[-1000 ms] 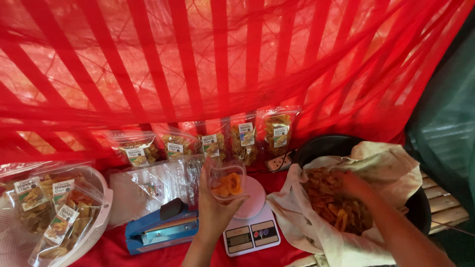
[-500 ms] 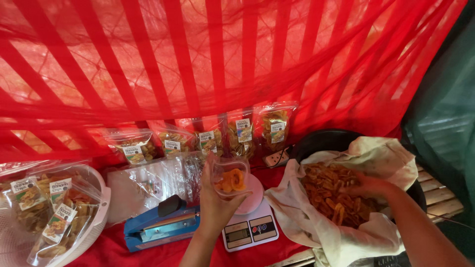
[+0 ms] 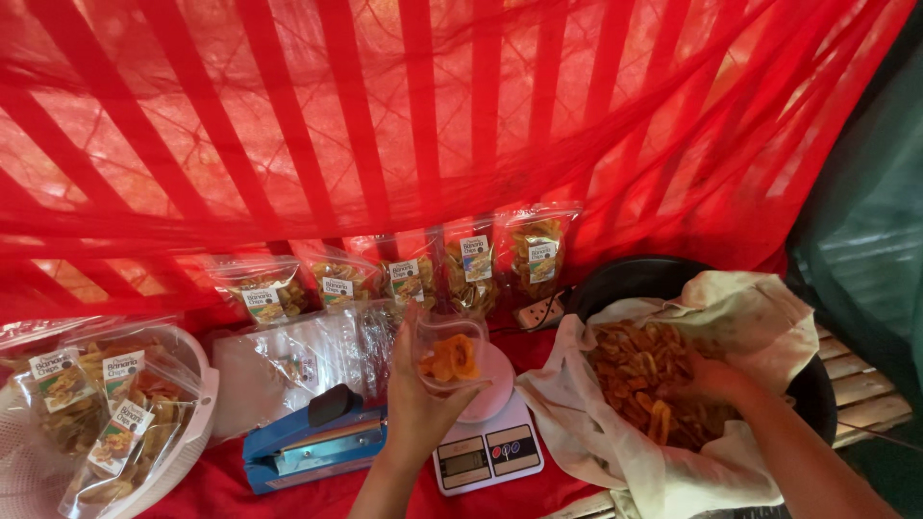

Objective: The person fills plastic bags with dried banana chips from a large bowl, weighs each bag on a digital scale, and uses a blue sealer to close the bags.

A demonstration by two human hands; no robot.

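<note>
Left hand [image 3: 418, 408] grips clear pouch [image 3: 449, 354] upright over scale [image 3: 486, 452]; right hand [image 3: 716, 377] buried in chips [image 3: 644, 380], grip hidden.

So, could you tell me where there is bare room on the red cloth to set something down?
One small bare strip of red cloth lies at the near edge, below the blue sealer and left of the scale. Elsewhere it is crowded: the white basket on the left, empty bags and packed bags behind, the chips bowl on the right.
</note>
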